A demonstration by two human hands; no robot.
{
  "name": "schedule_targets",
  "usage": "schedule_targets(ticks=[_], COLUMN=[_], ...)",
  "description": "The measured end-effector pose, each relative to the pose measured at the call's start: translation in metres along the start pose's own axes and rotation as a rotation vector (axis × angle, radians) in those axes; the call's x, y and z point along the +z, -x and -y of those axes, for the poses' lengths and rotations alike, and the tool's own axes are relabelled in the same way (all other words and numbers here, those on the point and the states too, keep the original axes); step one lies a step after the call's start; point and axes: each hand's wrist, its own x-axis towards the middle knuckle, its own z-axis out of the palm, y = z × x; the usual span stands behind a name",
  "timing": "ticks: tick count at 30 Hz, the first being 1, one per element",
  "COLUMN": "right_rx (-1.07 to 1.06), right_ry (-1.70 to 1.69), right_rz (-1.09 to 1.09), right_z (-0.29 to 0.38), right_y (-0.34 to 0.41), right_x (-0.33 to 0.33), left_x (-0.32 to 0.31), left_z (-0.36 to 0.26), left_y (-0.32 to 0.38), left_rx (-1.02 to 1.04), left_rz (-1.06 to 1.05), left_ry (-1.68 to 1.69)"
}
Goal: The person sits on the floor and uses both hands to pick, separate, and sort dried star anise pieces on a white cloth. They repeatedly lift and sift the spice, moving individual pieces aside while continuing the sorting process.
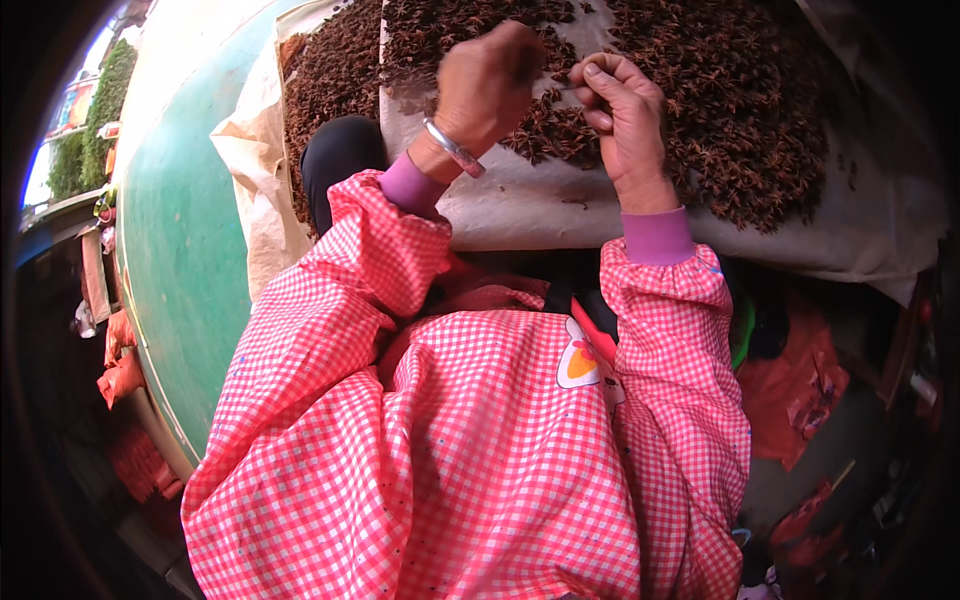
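Observation:
Dried star anise (pixel 739 112) lies in a wide heap at the right on a pale sheet (pixel 525 210). A smaller pile of star anise (pixel 559 135) lies below and between my hands. My left hand (pixel 487 82), with a silver bangle (pixel 454 148) at its wrist, is blurred and bent over the pile; its fingertips are hidden. My right hand (pixel 626 112) is raised beside it, thumb and forefinger pinched together; whether something small is between them cannot be told.
More brown dried spice (pixel 334 82) covers the sheet at the upper left, by a dark rounded object (pixel 341 157). A green tabletop (pixel 180 247) lies left. Red plastic bags (pixel 787 390) are below at the right.

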Motion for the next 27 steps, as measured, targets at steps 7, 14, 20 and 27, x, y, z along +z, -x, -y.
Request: schedule_targets(ticks=[7,14,20,27], right_rx=[0.648,-0.18,-0.294,-0.164], right_ry=[0.607,1.582,1.726,1.41], right_rz=[1.019,0.12,0.2,-0.001], right_z=[0.059,0.0,-0.038,-0.042], right_y=[0.023,0.002,-0.01,-0.015], right_x=[-0.01,-0.019,-0.006,-0.007], left_x=[0.0,0.027,0.005,-0.024], left_z=[0.039,0.056,0.063,0.022], left_y=[0.017,0.026,0.011,0.033], left_rx=[0.279,0.357,-0.117,-0.579], left_rz=[0.257,0.317,0.128,0.459], left_ry=[-0.542,-0.441,0.27,0.986])
